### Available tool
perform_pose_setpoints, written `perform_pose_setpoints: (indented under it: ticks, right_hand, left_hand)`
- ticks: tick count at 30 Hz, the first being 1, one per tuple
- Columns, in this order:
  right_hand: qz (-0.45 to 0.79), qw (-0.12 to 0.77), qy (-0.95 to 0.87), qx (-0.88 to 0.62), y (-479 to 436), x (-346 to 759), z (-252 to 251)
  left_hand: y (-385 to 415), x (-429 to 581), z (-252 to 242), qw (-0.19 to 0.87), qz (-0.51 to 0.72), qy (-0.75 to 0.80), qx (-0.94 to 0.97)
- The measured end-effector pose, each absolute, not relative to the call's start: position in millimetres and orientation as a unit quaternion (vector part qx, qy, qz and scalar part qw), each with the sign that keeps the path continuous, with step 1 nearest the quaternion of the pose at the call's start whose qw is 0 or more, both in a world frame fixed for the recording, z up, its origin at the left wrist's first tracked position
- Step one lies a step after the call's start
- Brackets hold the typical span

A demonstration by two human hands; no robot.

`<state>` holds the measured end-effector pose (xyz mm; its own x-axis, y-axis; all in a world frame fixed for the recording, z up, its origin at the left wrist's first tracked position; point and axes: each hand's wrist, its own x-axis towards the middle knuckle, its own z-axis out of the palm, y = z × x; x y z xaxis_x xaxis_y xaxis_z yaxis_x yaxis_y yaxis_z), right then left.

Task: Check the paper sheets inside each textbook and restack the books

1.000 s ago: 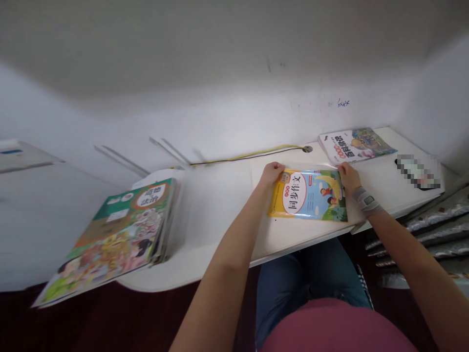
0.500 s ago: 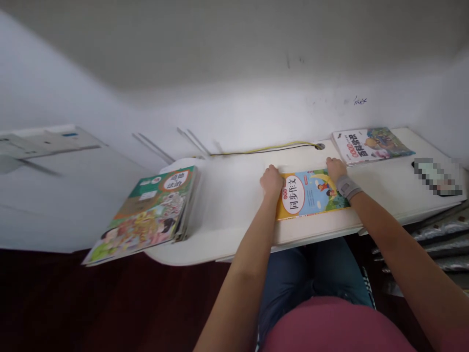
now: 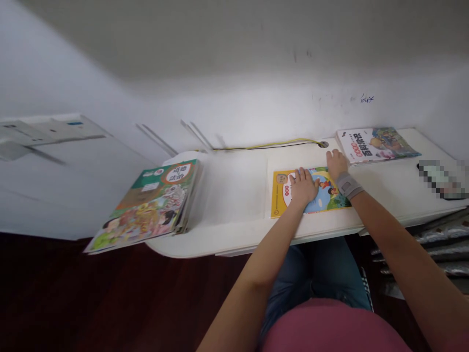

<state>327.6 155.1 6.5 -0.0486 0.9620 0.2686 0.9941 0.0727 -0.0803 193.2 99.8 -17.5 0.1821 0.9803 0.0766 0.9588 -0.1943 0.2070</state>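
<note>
A yellow children's book [image 3: 280, 195] with a red-rimmed white title oval lies flat on the white desk [image 3: 234, 230] in front of me. My left hand [image 3: 303, 186] rests flat on the middle of its cover, fingers stretched out. My right hand [image 3: 336, 164], with a grey band at the wrist, lies at the book's far right corner, fingers extended on the desk and cover. Neither hand holds anything.
A stack of colourful books [image 3: 150, 208] overhangs the desk's left end. Another book [image 3: 377, 144] lies at the far right by the wall. A yellow-black cable [image 3: 264, 145] runs along the wall to a grommet [image 3: 323, 144]. A blurred dark object [image 3: 441, 178] sits at the right edge.
My left hand left the book's left edge and now lies flat on the cover. The right hand slid a little along the far right corner. The book lies flat.
</note>
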Motion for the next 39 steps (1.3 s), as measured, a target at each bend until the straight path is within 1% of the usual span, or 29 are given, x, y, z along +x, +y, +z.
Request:
perform_pose_setpoints:
  ticks: [2,3,6,8,14,18,20,27,29,31,33,35,37,39]
  right_hand:
    - [-0.055,0.169,-0.759,-0.626,145,304,4]
    - [-0.027,0.182,-0.794,-0.579,140,293,1]
    - [0.01,0.17,-0.846,-0.506,129,277,-10]
    - [0.015,0.156,-0.857,-0.49,126,287,-17]
    - [-0.025,0.086,-0.848,-0.523,135,340,-28]
    - [-0.044,0.108,-0.824,-0.555,141,346,-32]
    - [-0.05,0.12,-0.816,-0.563,143,345,-33]
    - [-0.052,0.162,-0.813,-0.557,143,345,-31]
    - [-0.046,0.178,-0.81,-0.557,142,345,-31]
    - [-0.036,0.194,-0.807,-0.556,141,344,-31]
    - [-0.022,0.212,-0.806,-0.552,139,344,-30]
    - [-0.006,0.231,-0.804,-0.548,139,345,-27]
    - [0.018,0.25,-0.804,-0.539,141,349,-20]
    - [0.049,0.267,-0.807,-0.524,145,359,-9]
  left_hand:
    - [101,189,-17,0.045,0.094,0.627,0.772]
    - [102,185,-16,0.037,0.091,0.618,0.78]
    - [107,166,-14,0.017,0.079,0.578,0.812]
    - [113,149,-13,0.009,0.081,0.573,0.816]
    - [123,118,-16,0.001,0.114,0.633,0.765]
    - [120,115,-20,-0.009,0.154,0.728,0.668]
    - [119,113,-19,0.007,0.19,0.743,0.642]
    - [121,98,-7,0.113,0.36,0.702,0.603]
    - [125,90,-1,0.188,0.432,0.67,0.574]
    - [132,80,7,0.303,0.479,0.612,0.552]
    - [142,70,16,0.42,0.471,0.55,0.547]
    - [152,60,24,0.503,0.44,0.507,0.545]
    - [159,53,31,0.534,0.415,0.495,0.545]
    - [161,48,35,0.539,0.407,0.496,0.546]
